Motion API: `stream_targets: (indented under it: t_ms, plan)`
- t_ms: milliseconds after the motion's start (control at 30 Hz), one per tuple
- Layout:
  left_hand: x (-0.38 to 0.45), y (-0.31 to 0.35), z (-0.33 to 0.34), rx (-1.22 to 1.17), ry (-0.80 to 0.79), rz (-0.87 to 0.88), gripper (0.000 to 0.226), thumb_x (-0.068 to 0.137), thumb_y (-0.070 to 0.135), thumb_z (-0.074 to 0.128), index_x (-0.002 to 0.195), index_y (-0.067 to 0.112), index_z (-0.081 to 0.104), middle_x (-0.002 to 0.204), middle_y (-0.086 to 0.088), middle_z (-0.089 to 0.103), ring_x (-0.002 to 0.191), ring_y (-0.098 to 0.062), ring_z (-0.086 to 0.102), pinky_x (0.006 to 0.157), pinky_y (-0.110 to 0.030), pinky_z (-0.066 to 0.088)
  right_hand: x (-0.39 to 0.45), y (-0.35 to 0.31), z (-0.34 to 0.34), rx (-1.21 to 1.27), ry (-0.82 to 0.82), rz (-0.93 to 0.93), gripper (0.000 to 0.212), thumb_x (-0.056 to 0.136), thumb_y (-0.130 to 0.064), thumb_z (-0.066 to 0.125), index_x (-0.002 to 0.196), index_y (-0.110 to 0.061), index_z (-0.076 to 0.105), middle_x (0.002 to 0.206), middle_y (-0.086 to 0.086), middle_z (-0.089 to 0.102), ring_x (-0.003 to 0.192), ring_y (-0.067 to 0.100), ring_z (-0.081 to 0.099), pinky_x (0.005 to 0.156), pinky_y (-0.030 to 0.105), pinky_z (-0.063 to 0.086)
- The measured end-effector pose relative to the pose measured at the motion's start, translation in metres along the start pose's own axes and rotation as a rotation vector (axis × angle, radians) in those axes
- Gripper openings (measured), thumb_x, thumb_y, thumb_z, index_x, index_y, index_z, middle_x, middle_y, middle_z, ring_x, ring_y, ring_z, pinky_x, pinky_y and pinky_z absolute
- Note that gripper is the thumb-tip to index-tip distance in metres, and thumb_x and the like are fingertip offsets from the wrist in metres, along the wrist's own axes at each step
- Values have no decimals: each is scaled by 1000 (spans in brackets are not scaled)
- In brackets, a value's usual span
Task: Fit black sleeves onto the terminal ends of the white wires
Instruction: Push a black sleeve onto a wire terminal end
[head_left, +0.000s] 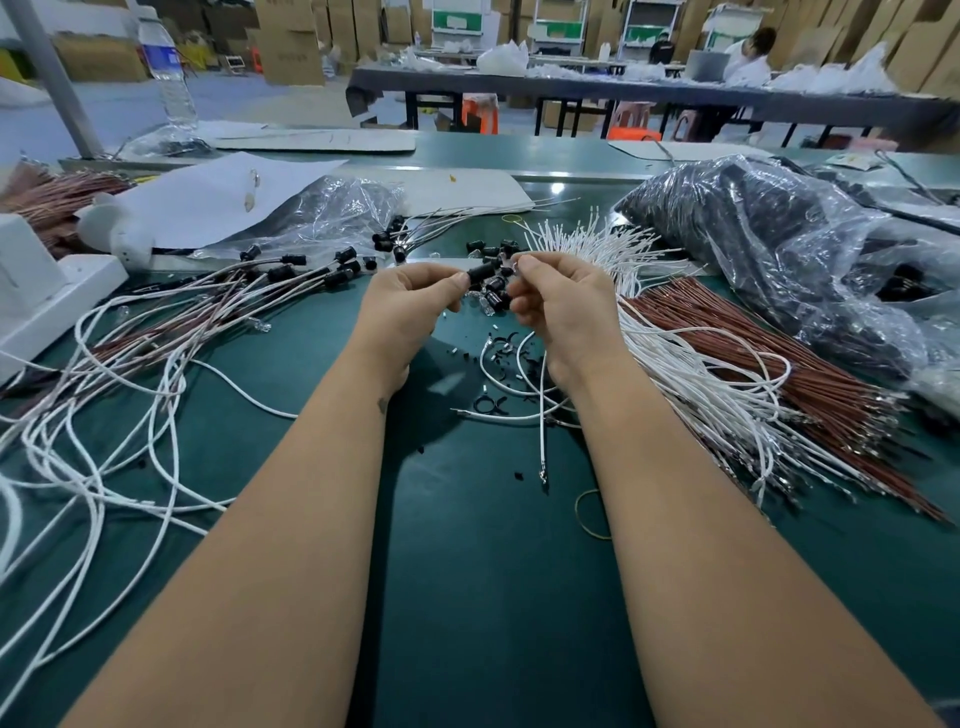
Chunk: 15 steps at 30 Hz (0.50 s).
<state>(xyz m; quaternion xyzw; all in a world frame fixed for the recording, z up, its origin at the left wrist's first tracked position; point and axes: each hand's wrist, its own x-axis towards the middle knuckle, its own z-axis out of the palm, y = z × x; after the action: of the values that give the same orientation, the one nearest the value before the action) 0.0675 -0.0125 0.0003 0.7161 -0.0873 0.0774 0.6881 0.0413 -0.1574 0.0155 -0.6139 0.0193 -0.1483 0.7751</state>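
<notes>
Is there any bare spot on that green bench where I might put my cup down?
Barest is the near green mat between the forearms. Another patch lies left of the left hand, inside the finished wires. Crowded: black sleeves ahead of the hands, white wires and brown wires to the right.

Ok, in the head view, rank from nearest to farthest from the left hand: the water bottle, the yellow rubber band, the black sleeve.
1. Black sleeve, pinched in the left hand.
2. Yellow rubber band, lower right on the mat.
3. Water bottle, far upper left.
</notes>
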Motion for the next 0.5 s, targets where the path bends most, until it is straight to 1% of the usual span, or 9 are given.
stream_targets:
  t_ms: [100,333,500]
  plan:
    - [-2,1,1,45,-11,-7,14,88,19,67,74,23,70,53,12,57,48,1,43,56,-19,35,0,1,-1,-47,25,18,16,93,-11,61,77,-10,62,55,0,59,43,7,49,43,17,39]
    - [-2,2,0,59,-49,-23,10,88,18,67,78,19,70,54,12,59,46,2,44,48,-10,36,0,2,-1,-58,29,28,19,91,-10,62,72,-11,62,57,2,59,44,9,51,44,18,40]
    - [-3,3,0,78,-71,-12,11,88,17,67,77,20,70,54,11,59,45,3,43,47,-8,35,1,2,0,-98,15,10,21,91,-9,63,70,-10,62,55,1,59,43,9,50,43,18,40]
